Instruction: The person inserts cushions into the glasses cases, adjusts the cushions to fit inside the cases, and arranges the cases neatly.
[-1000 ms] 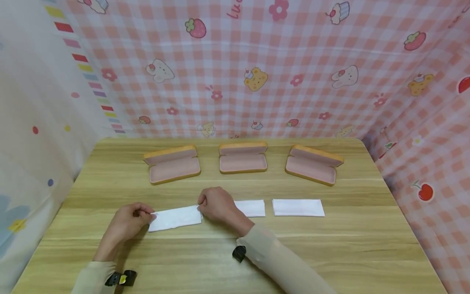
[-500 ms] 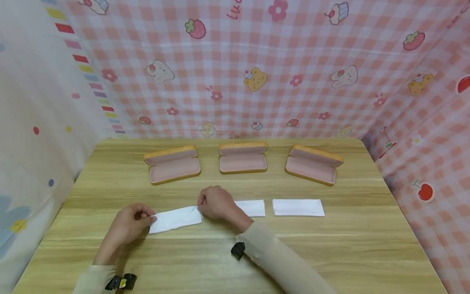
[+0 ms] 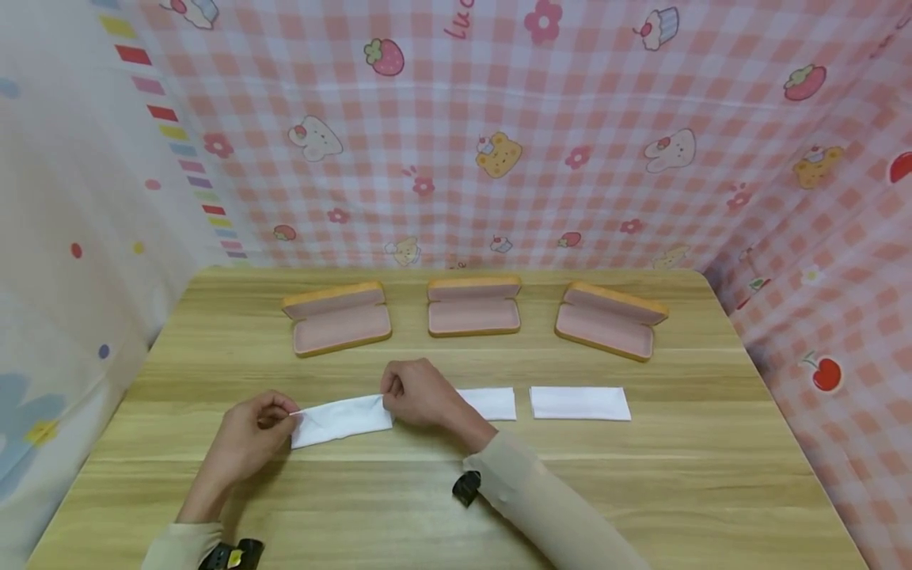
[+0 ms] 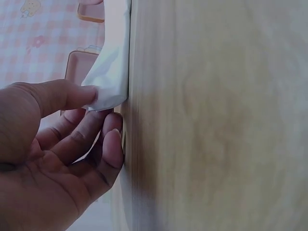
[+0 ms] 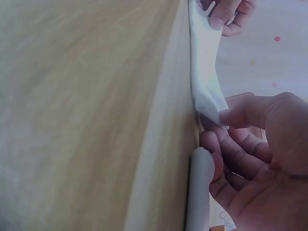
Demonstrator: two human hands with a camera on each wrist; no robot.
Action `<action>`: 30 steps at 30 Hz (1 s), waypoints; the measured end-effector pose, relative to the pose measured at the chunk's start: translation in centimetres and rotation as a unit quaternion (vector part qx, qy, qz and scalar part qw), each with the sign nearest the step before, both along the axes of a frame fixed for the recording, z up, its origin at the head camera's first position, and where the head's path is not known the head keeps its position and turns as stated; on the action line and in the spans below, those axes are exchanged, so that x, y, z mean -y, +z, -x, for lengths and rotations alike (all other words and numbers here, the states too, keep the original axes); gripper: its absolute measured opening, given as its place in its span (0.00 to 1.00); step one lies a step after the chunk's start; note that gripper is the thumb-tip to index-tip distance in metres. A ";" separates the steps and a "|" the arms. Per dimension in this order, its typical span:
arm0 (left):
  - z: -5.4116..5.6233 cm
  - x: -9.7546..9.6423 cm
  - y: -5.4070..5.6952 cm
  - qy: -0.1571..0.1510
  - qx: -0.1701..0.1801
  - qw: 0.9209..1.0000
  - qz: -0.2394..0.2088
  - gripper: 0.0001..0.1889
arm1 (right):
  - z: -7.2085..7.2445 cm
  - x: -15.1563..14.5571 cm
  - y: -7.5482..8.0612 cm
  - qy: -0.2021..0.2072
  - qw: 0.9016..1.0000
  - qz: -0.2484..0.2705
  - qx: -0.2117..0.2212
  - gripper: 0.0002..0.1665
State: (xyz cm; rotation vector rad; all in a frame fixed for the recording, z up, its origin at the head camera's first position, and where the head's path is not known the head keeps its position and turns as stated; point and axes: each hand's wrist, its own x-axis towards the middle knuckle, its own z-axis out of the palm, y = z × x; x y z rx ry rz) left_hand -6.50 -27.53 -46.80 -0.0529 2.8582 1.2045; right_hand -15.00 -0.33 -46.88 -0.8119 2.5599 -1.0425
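Observation:
A folded white cloth [image 3: 342, 421] lies at the left of the row, slightly slanted. My left hand [image 3: 252, 431] pinches its left end; in the left wrist view the thumb [image 4: 72, 96] presses on top with fingers beneath. At the opposite end, my right hand [image 3: 423, 396] pinches the far corner between thumb and fingers, as the right wrist view also shows. Small creases run across the cloth near both grips. A second folded white cloth [image 3: 492, 404] sits just right of my right hand, its left part hidden behind that hand and wrist. Farther right lies a third folded cloth [image 3: 580, 402], flat and neat.
Behind the cloths stand three open hinged cases with pink lining: a left case [image 3: 342, 328], a middle case [image 3: 473, 317] and a right case [image 3: 606, 330]. All rest on a wooden table [image 3: 677, 491]. A checked pink curtain [image 3: 442, 142] hangs along the back edge.
Both hands keep their hold on the left cloth's ends. Its left end dipped slightly toward me, then rose back a little, and a crease has formed near the right end.

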 end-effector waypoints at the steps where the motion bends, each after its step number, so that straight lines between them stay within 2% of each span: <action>1: 0.0 0.1 0.0 -0.001 -0.001 1.000 0.000 0.03 | 0.0 0.0 0.0 0.001 1.000 0.003 0.004 0.06; 4: 0.0 0.2 0.1 -0.005 0.007 1.000 -0.003 0.04 | 0.1 0.0 -0.1 0.005 1.000 0.006 0.016 0.09; 8: 0.0 0.3 0.3 -0.018 0.036 0.999 -0.005 0.08 | 0.2 0.0 0.0 0.019 1.000 -0.009 0.021 0.12; 12: 0.0 0.3 0.6 -0.034 0.064 0.997 0.001 0.11 | 0.2 0.0 0.3 0.036 0.999 -0.027 0.019 0.10; 15: 0.0 0.2 0.7 -0.040 0.074 0.996 0.014 0.09 | 0.2 0.0 0.4 0.041 0.999 -0.032 0.015 0.05; 20: 0.1 0.1 1.0 -0.040 0.069 0.997 0.023 0.06 | 0.1 -0.1 0.3 0.017 1.000 -0.006 0.022 0.03; 23: 0.1 0.1 1.1 -0.022 0.061 0.998 0.005 0.06 | 0.0 -0.2 0.2 -0.009 0.999 0.030 0.037 0.03; 26: 0.1 0.2 1.0 0.012 0.065 0.997 -0.041 0.10 | -0.1 -0.2 0.0 -0.039 0.995 0.068 0.060 0.04; 28: 0.2 0.3 0.8 0.038 0.074 0.993 -0.087 0.13 | -0.2 -0.1 -0.2 -0.056 0.991 0.096 0.077 0.04; 30: 0.1 0.6 0.5 0.067 0.091 0.985 -0.130 0.17 | -0.5 0.2 -0.4 -0.070 0.985 0.121 0.098 0.05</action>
